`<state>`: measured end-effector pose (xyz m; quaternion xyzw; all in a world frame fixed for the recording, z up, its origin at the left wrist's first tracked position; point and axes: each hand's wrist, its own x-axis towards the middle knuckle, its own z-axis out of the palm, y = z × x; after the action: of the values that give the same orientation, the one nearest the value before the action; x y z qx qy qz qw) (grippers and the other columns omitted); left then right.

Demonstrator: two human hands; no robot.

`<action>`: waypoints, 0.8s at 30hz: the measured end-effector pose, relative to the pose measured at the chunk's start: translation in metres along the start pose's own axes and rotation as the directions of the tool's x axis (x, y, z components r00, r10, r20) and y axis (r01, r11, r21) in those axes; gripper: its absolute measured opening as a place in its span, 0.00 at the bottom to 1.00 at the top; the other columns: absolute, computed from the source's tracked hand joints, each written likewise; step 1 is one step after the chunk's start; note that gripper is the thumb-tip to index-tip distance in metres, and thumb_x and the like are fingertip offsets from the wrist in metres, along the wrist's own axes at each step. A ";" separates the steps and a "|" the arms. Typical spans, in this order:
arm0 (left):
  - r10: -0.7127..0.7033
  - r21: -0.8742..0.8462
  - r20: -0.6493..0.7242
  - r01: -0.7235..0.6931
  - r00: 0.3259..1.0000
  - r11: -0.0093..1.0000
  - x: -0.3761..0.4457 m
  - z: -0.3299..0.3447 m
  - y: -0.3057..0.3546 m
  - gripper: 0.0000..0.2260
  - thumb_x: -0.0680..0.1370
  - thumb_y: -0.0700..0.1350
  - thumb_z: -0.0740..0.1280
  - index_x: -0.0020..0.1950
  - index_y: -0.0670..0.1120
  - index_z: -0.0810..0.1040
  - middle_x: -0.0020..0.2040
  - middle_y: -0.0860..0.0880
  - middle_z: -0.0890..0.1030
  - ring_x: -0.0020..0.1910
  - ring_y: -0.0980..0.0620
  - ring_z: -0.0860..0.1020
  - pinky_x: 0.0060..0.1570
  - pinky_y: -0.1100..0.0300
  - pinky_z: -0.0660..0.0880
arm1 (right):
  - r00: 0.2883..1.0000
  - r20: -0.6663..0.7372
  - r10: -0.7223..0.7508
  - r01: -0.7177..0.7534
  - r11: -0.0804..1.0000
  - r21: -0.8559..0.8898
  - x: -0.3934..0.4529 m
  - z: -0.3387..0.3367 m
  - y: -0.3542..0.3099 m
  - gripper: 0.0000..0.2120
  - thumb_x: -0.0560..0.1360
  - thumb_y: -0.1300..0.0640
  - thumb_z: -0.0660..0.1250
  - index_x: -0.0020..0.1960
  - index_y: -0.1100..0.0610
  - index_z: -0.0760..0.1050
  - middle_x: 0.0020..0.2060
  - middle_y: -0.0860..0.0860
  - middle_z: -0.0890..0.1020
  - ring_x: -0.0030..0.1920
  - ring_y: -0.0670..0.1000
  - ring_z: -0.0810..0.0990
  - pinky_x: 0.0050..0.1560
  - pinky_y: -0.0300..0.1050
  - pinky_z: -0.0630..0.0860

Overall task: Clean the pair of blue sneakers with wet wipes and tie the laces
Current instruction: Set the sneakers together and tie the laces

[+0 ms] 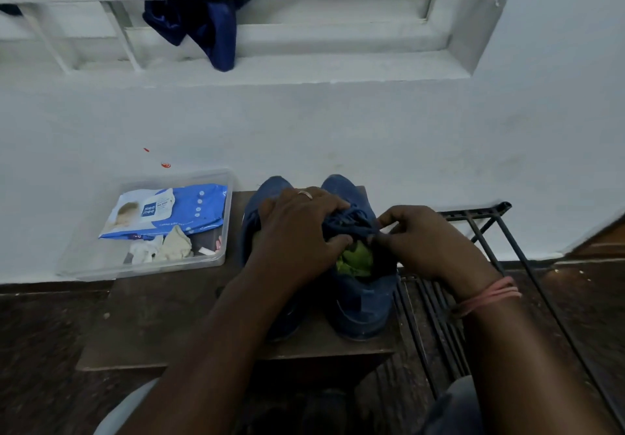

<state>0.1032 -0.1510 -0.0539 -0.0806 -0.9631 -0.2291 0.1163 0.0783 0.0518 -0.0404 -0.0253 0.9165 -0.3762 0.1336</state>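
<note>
Two blue sneakers stand side by side on a small brown table [162, 326], toes toward the wall. The right sneaker [362, 302] has a green lining showing at its opening. The left sneaker [267, 191] is mostly hidden under my left forearm. My left hand [297, 228] lies over the laces [351, 223] of the right sneaker, fingers curled and pinching them. My right hand [426, 241] pinches the laces from the right side. A blue and white pack of wet wipes [169, 209] lies in a clear plastic tray [216, 258] at the left.
Crumpled used wipes [162, 248] lie in the tray below the pack. A black metal rack [480, 231] stands to the right of the table, against the white wall. A dark blue cloth [206, 18] hangs from the window grille above.
</note>
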 end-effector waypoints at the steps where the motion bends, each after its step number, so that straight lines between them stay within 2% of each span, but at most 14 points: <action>1: 0.012 0.017 -0.016 -0.012 1.000 1.000 0.003 0.004 0.000 0.19 0.71 0.61 0.71 0.61 0.59 0.81 0.59 0.56 0.81 0.59 0.49 0.75 0.59 0.52 0.61 | 0.998 -0.049 -0.044 0.044 0.999 -0.008 -0.001 0.000 -0.001 0.04 0.74 0.51 0.74 0.44 0.51 0.83 0.34 0.51 0.83 0.29 0.41 0.78 0.29 0.35 0.72; 3: 0.013 -0.013 -0.082 -0.014 0.997 1.000 0.008 0.011 0.000 0.15 0.72 0.59 0.73 0.55 0.56 0.85 0.53 0.54 0.84 0.53 0.49 0.78 0.58 0.50 0.68 | 0.976 -0.176 -0.128 0.119 0.991 -0.066 0.001 0.003 -0.001 0.17 0.76 0.48 0.72 0.36 0.60 0.80 0.29 0.56 0.80 0.25 0.44 0.72 0.24 0.35 0.65; 5: -0.041 -0.126 -0.114 0.027 0.993 0.992 0.008 0.011 0.003 0.12 0.73 0.55 0.76 0.53 0.53 0.86 0.50 0.53 0.85 0.49 0.52 0.80 0.54 0.51 0.76 | 0.957 -0.251 -0.143 0.127 0.989 -0.081 0.001 0.005 -0.004 0.23 0.76 0.46 0.71 0.33 0.64 0.76 0.28 0.60 0.78 0.25 0.51 0.72 0.27 0.42 0.68; 6: -0.080 -0.181 -0.116 0.058 0.990 0.982 0.008 0.010 0.005 0.10 0.73 0.53 0.76 0.53 0.53 0.87 0.48 0.54 0.84 0.48 0.54 0.80 0.52 0.55 0.77 | 0.955 -0.265 -0.136 0.125 0.990 -0.060 0.001 0.003 -0.005 0.22 0.76 0.46 0.71 0.33 0.64 0.77 0.28 0.59 0.78 0.27 0.53 0.75 0.29 0.46 0.71; 8: -0.149 -0.258 -0.115 0.115 0.982 0.959 0.007 0.008 0.005 0.08 0.74 0.53 0.76 0.51 0.54 0.87 0.45 0.57 0.82 0.45 0.58 0.78 0.48 0.61 0.75 | 0.931 -0.341 -0.131 0.130 0.991 -0.027 0.000 0.000 -0.007 0.18 0.75 0.46 0.73 0.34 0.58 0.78 0.29 0.53 0.80 0.31 0.51 0.78 0.31 0.44 0.71; 10: -0.177 -0.255 -0.113 0.144 0.978 0.956 0.006 0.007 0.003 0.07 0.75 0.54 0.75 0.50 0.55 0.86 0.40 0.61 0.78 0.41 0.62 0.76 0.44 0.69 0.70 | 0.870 -0.477 -0.127 0.152 0.988 0.013 -0.003 -0.005 -0.010 0.13 0.74 0.45 0.73 0.36 0.53 0.79 0.32 0.47 0.80 0.35 0.46 0.78 0.34 0.40 0.70; 12: -0.197 -0.261 -0.122 0.160 0.973 0.952 0.005 0.005 0.003 0.05 0.77 0.54 0.73 0.50 0.55 0.86 0.37 0.63 0.77 0.40 0.65 0.76 0.41 0.75 0.66 | 0.829 -0.550 -0.100 0.194 0.974 0.116 -0.005 -0.008 -0.015 0.11 0.74 0.45 0.74 0.38 0.50 0.80 0.34 0.48 0.79 0.37 0.46 0.78 0.36 0.40 0.71; 14: -0.238 -0.306 -0.145 0.185 0.960 0.934 0.005 0.002 0.005 0.04 0.78 0.52 0.72 0.49 0.55 0.85 0.36 0.62 0.79 0.41 0.66 0.78 0.38 0.75 0.69 | 0.858 -0.507 -0.079 0.229 0.943 0.243 -0.004 -0.010 -0.017 0.10 0.74 0.47 0.74 0.39 0.51 0.81 0.32 0.50 0.79 0.34 0.49 0.79 0.36 0.42 0.73; 16: -0.326 -0.349 -0.199 0.244 0.924 0.905 0.005 0.000 0.008 0.02 0.79 0.50 0.70 0.49 0.54 0.83 0.36 0.60 0.80 0.40 0.64 0.79 0.37 0.71 0.69 | 0.911 -0.390 -0.132 0.239 0.940 0.242 -0.005 -0.009 -0.018 0.11 0.73 0.47 0.76 0.37 0.52 0.80 0.29 0.50 0.80 0.31 0.50 0.80 0.36 0.44 0.76; 18: -0.430 -0.371 -0.302 0.310 0.851 0.875 0.006 -0.003 0.009 0.03 0.79 0.48 0.68 0.52 0.54 0.80 0.36 0.58 0.80 0.38 0.60 0.78 0.40 0.66 0.70 | 0.948 -0.214 -0.235 0.264 0.957 0.119 -0.007 -0.005 -0.017 0.11 0.70 0.46 0.78 0.38 0.51 0.80 0.32 0.48 0.80 0.32 0.47 0.80 0.35 0.43 0.77; 20: -0.514 -0.314 -0.407 0.413 0.755 0.855 0.006 -0.005 0.004 0.08 0.79 0.48 0.65 0.58 0.54 0.77 0.39 0.57 0.81 0.43 0.55 0.79 0.51 0.56 0.70 | 0.959 -0.046 -0.281 0.278 0.959 -0.065 -0.007 0.004 -0.016 0.13 0.67 0.48 0.80 0.43 0.48 0.77 0.38 0.46 0.78 0.37 0.44 0.77 0.37 0.41 0.73; 22: -0.574 -0.268 -0.451 0.510 0.683 0.817 0.007 -0.010 -0.005 0.13 0.77 0.46 0.64 0.62 0.54 0.76 0.48 0.55 0.82 0.53 0.46 0.78 0.57 0.48 0.67 | 0.964 -0.025 -0.263 0.252 0.943 -0.216 -0.003 0.013 -0.014 0.16 0.67 0.51 0.79 0.48 0.48 0.74 0.44 0.44 0.72 0.42 0.46 0.75 0.39 0.42 0.69; 23: -0.571 -0.260 -0.455 0.511 0.683 0.819 0.008 -0.012 -0.008 0.14 0.77 0.45 0.65 0.61 0.53 0.77 0.51 0.54 0.81 0.55 0.44 0.77 0.56 0.47 0.67 | 0.964 -0.067 -0.257 0.233 0.941 -0.245 0.001 0.016 -0.013 0.15 0.68 0.52 0.78 0.48 0.48 0.73 0.44 0.45 0.71 0.43 0.48 0.75 0.39 0.42 0.69; 24: -0.523 -0.248 -0.456 0.462 0.720 0.852 0.009 -0.012 -0.009 0.12 0.76 0.44 0.65 0.58 0.53 0.78 0.53 0.52 0.80 0.55 0.44 0.77 0.54 0.49 0.67 | 0.958 -0.115 -0.264 0.230 0.942 -0.246 0.003 0.017 -0.012 0.12 0.70 0.54 0.76 0.47 0.50 0.73 0.44 0.46 0.71 0.43 0.50 0.76 0.39 0.42 0.68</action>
<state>0.0952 -0.1641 -0.0451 0.2353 -0.8688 -0.3203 0.2953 0.0791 0.0308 -0.0443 -0.1279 0.9507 -0.2821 0.0140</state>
